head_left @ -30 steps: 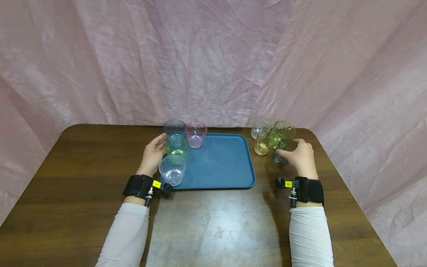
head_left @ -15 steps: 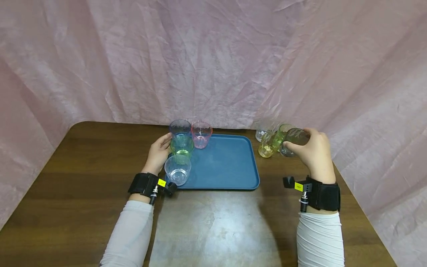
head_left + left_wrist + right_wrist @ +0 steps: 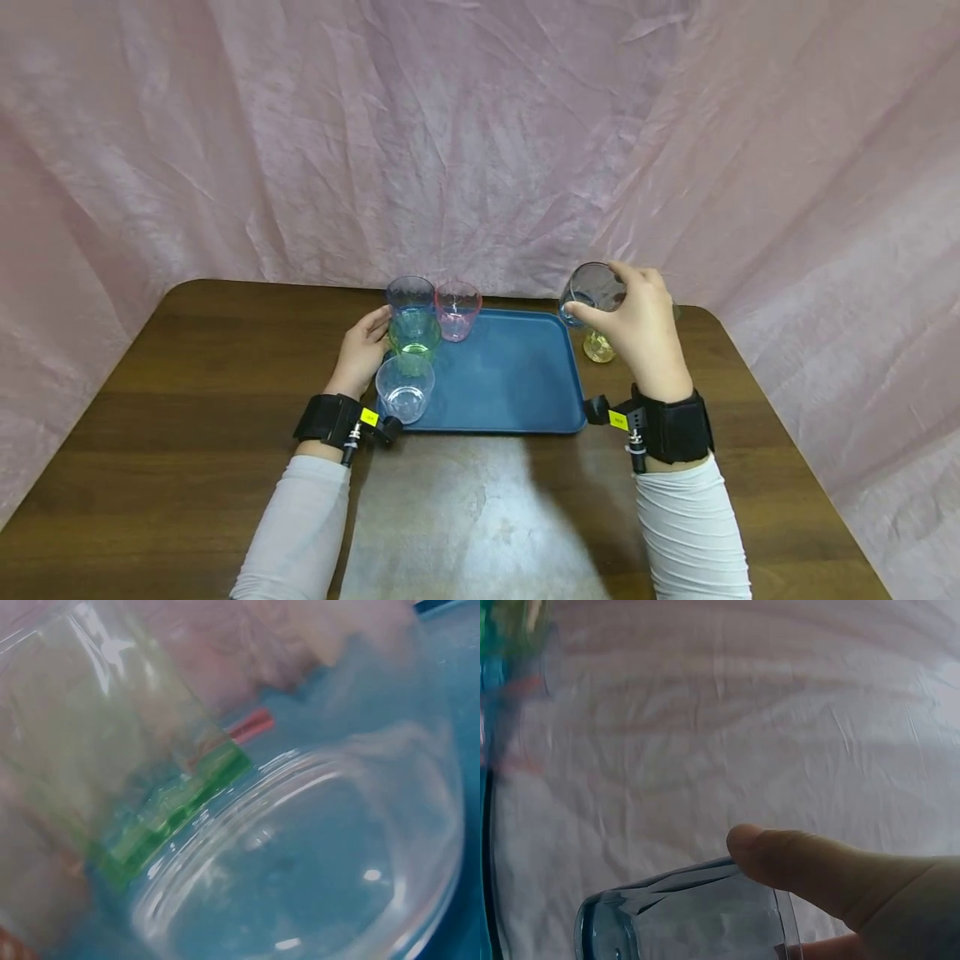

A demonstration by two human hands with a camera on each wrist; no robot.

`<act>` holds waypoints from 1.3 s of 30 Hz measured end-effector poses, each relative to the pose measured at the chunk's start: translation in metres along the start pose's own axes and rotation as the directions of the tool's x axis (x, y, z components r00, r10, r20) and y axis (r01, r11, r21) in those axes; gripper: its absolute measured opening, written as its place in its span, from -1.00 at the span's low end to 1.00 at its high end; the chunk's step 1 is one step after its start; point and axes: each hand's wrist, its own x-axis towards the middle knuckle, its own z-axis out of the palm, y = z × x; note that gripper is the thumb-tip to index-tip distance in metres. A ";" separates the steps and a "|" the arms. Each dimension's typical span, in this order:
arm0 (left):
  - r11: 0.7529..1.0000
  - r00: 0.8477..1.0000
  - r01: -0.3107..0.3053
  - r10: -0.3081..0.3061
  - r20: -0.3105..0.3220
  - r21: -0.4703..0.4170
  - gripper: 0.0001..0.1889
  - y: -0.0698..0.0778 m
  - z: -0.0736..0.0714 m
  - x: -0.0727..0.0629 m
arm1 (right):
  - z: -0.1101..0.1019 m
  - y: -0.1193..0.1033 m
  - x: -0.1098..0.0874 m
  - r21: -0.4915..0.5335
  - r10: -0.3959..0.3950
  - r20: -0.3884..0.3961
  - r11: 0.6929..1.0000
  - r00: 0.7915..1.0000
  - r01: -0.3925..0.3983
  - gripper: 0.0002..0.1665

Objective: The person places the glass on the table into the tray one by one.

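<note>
A grey see-through tumbler [image 3: 597,287] is in my right hand [image 3: 643,333], pinched between thumb and fingers near the rim. It is tilted and raised over the right end of the blue tray [image 3: 498,358]. In the right wrist view the thumb [image 3: 795,862] presses on the tumbler's side. My left hand [image 3: 362,352] rests by the tray's left edge with its fingers beside a green tumbler [image 3: 414,337]; whether they touch it is unclear. On the tray's left part also stand a blue tumbler [image 3: 410,292], a pink tumbler [image 3: 457,312] and a clear tumbler [image 3: 405,390].
A yellow tumbler [image 3: 598,346] stands on the wooden table [image 3: 187,400] right of the tray, partly behind the right hand. Other tumblers there are mostly hidden. A grey mat [image 3: 465,508] lies in front of the tray. A pink curtain [image 3: 480,142] hangs behind.
My right hand has lifted the grey tumbler from the table at the right and carried it left to the tray's right end, tilting it. The left hand has stayed by the green tumbler.
</note>
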 end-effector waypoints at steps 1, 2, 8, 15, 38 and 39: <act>1.000 1.000 -0.001 0.001 -0.001 0.001 -0.36 0.000 0.000 0.000 | 0.004 -0.005 0.001 0.005 -0.002 0.015 1.000 1.000 0.002 -0.03; 1.000 1.000 0.001 -0.001 -0.004 0.000 -0.36 0.000 0.001 0.000 | 0.009 -0.010 0.002 0.009 -0.007 0.031 1.000 0.999 0.006 -0.02; 1.000 1.000 -0.003 0.004 -0.016 0.003 -0.35 0.000 0.004 0.002 | 0.033 -0.040 0.005 0.069 -0.060 0.125 0.996 0.990 0.052 0.05; 1.000 1.000 -0.002 0.002 -0.007 -0.010 -0.35 0.003 0.009 0.002 | 0.058 -0.057 0.002 0.088 -0.096 0.227 0.993 0.969 0.077 0.07; 1.000 1.000 -0.014 0.014 -0.008 -0.027 -0.37 0.008 0.028 0.003 | 0.121 -0.033 0.005 0.066 -0.058 0.366 0.997 0.929 0.036 0.03; 1.000 1.000 -0.017 0.017 -0.008 -0.026 -0.37 0.008 0.028 0.003 | 0.121 -0.032 0.004 0.065 -0.060 0.363 0.997 0.930 0.039 0.03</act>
